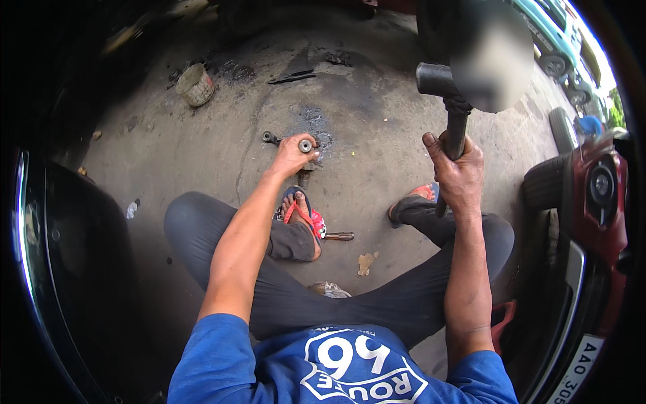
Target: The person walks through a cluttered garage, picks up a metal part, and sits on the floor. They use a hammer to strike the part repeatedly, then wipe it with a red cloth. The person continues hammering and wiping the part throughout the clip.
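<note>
The hammer (457,124), the larger of the two things in hand, stood raised in the upper right of the frame, its dark, blocky head pointing left. It looked heavy and top-weighted, stiff throughout and hardly fragile, so the handle, well clear of the head, seemed the sound place to take hold. The right hand (461,172) had its grip wrapped around that handle. Smaller was the metal sleeve (305,147), slightly left of the frame's middle and above it, its round, hollow end facing the viewer. It was probably dense for its size, rigid and hard to break, though the dark stain (313,122) on the floor (363,182) nearby hinted at a slick surface; its side, below the rim, offered the safest hold. The left hand (289,157) had its grip curled around that side, pinching the sleeve. Counted from largest to smallest, there were one red vehicle (609,225) at the right edge, two tyres just beside it, one pale bucket (195,86) in the upper left, one hammer, two sandals on the feet near the centre, one wooden tool handle (340,236) below the middle, one sleeve, and one eyed metal end (270,138) left of the knuckles; whether that last was joined to the sleeve could not be told.
</note>
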A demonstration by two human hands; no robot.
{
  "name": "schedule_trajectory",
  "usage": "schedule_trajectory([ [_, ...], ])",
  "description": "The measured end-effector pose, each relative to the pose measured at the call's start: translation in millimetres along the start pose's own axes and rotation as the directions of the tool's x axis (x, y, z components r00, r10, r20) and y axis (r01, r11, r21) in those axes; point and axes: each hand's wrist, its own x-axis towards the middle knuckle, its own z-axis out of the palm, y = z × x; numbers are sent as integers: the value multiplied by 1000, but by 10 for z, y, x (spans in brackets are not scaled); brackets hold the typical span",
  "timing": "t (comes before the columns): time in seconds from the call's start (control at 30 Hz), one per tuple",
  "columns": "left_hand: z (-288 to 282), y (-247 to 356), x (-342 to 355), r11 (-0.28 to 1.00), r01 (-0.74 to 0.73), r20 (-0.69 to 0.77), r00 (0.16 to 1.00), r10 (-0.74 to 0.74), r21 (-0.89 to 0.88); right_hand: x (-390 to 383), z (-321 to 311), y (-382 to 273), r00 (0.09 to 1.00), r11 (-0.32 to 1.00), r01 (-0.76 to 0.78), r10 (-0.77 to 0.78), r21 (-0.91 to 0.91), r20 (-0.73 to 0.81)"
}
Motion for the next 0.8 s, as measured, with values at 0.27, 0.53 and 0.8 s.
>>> schedule_trajectory([
  [0.27,-303,736,723,707,425,282,705,-650,566,-63,-209,392,948,946,-314,308,81,82],
  [0.53,433,496,1017,41,-209,147,523,-840,977,-4,-505,530,917,884,-397,394,245,65],
  [0.8,-782,1236,962,403,315,322,281,-904,859,22,-524,684,855,739,-507,496,443,153],
])
